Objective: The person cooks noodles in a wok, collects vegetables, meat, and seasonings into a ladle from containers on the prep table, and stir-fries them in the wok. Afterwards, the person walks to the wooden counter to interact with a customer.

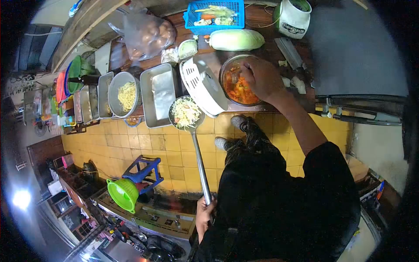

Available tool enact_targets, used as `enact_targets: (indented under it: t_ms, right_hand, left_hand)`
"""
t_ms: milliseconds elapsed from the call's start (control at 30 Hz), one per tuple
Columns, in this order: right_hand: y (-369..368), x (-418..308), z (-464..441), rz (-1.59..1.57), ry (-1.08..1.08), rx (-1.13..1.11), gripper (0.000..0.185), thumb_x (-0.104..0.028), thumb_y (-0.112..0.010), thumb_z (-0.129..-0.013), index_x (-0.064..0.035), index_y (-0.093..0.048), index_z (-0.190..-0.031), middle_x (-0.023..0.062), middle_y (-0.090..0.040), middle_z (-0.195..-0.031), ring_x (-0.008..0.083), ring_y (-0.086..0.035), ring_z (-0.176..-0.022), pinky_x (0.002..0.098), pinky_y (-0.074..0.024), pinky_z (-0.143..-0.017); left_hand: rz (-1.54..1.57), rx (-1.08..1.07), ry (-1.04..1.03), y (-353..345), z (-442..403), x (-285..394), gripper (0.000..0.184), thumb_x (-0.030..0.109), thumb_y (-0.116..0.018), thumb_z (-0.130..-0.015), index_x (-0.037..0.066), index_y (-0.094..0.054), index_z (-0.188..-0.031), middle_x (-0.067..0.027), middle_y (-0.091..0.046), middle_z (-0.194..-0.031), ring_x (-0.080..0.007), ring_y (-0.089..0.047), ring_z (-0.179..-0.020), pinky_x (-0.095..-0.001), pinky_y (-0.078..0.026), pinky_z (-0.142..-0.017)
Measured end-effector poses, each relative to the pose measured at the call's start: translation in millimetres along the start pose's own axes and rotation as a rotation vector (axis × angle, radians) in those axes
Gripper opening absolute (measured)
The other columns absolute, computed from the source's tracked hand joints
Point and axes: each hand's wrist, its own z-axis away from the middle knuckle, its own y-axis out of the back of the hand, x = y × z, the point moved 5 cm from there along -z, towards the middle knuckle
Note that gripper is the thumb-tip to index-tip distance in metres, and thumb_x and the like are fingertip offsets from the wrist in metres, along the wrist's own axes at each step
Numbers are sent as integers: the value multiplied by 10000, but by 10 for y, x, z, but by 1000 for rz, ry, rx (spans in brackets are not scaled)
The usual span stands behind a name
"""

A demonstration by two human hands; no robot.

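Long-handled ladle [200, 159] held in the left hand [204, 216], fingers clamped around the lower end of the handle. Pale shreds flecked with orange [187, 112] carried in its scoop. Scoop seen at the near edge of the desk [269, 51], just beside a white slotted container [197, 83]; whether the two touch cannot be told. Right hand [261, 79] lowered over a round bowl [222, 83], fingers drawn together at the orange-red mixture [239, 91] inside; whether anything is pinched cannot be told, fingertips being hidden.

To the left of the slotted container, a rectangular metal tray [163, 94] is set, then a round grey container [113, 97] in which yellowish shreds are held. Behind the bowl, a long pale cabbage [237, 40] is laid in front of a blue basket [214, 29] of vegetables. A broad blade [288, 51] is placed to the bowl's right.
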Motion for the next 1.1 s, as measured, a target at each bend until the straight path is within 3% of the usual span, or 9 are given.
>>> enact_targets:
  t_ms: [167,267,400,600,667,700,767,867,1100]
  right_hand:
    - [73,-110,103,7,171,41,169,-160,-507,-839,-13,-547,-913,185,-597,-822,363,-575,-799,442,-440,-716]
    - [-18,-97,121,19,76,-138,180,-174,-504,-843,-7,-555,-887,182,-591,-829,351,-570,-821,447,-430,-732]
    - [-19,-169,125,40,171,-8,190,-186,-501,-844,-7,-562,-858,188,-592,-847,347,-566,-850,446,-425,-750]
    - [-93,-124,80,56,20,-144,188,-177,-504,-845,-10,-564,-906,174,-592,-852,343,-567,-846,435,-432,-752]
    - [-108,-20,141,135,343,94,190,-180,-511,-866,-7,-562,-924,146,-597,-818,333,-581,-827,422,-439,-752]
    - [-47,-71,163,137,347,96,190,-180,-511,-866,-7,-562,-924,146,-597,-818,333,-581,-827,422,-439,-752]
    - [148,-114,232,-234,133,92,215,-204,-501,-899,-3,-564,-943,128,-612,-806,292,-617,-799,386,-460,-729]
    - [225,-131,326,-368,15,156,162,-158,-497,-887,-24,-569,-942,155,-628,-792,291,-635,-746,394,-474,-698]
    - [268,-253,488,-249,83,227,210,-179,-483,-907,-14,-575,-997,129,-652,-754,287,-649,-731,359,-495,-674]
  left_hand:
    - [2,-51,45,92,-48,-203,116,48,-599,-795,96,-499,-759,60,-454,-605,-41,-393,-479,-205,-292,-453]
    - [-62,-13,-100,159,-76,-259,117,47,-593,-802,95,-497,-753,59,-458,-608,-48,-395,-485,-218,-298,-454]
    - [-43,-81,-16,216,-47,-243,79,56,-587,-811,86,-523,-774,43,-475,-588,-64,-401,-473,-228,-300,-443]
    - [-67,-133,91,396,-35,-315,58,46,-575,-801,71,-537,-837,13,-499,-588,-79,-434,-459,-227,-340,-431]
    - [-6,-138,141,453,-19,-334,78,33,-572,-792,64,-532,-851,2,-512,-592,-84,-450,-456,-230,-360,-424]
    - [-6,-153,171,482,-11,-344,104,14,-572,-780,55,-526,-864,-12,-526,-599,-90,-468,-456,-238,-374,-417]
    - [-25,-215,159,597,-17,-396,156,-28,-582,-757,35,-514,-884,-47,-561,-635,-102,-497,-456,-250,-392,-406]
    - [-29,-289,169,681,-6,-357,168,-25,-591,-761,38,-513,-895,-47,-566,-657,-100,-500,-463,-245,-403,-411]
    - [-167,-382,248,841,1,-275,193,-32,-589,-768,48,-508,-924,-49,-589,-718,-84,-497,-484,-227,-408,-426]
